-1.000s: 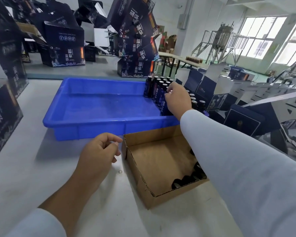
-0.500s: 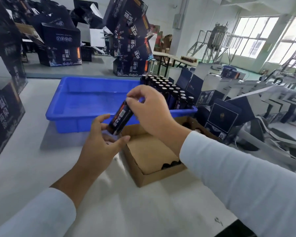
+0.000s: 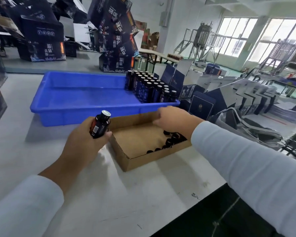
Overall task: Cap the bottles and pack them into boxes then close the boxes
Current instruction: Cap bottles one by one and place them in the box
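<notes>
The bottle (image 3: pixel 100 126) is now sitting in the left hand (image 3: pixel 85 141), whose fingers (image 3: pixel 108 134) are wrapping its lower body; half a second ago both hands were on it, so the handover is done. It is tilting slightly, its silvery top uncovered, just left of the box (image 3: pixel 126 159). The right hand (image 3: pixel 173 120) is moving away over the box's far wall toward the tray (image 3: pixel 85 115); it is blurred, carrying nothing visible, the fingers looking relaxed. Probably it is going for the next bottle or a cap while the left one waits.

Inside the box, along its right side, a few dark caps (image 3: pixel 169 140) are lying. Behind the box, the tray is holding a block of standing bottles (image 3: pixel 150 89) at its right end. Folded cartons (image 3: pixel 202 106) are crowding the table right of the box; nothing is blocking the reach.
</notes>
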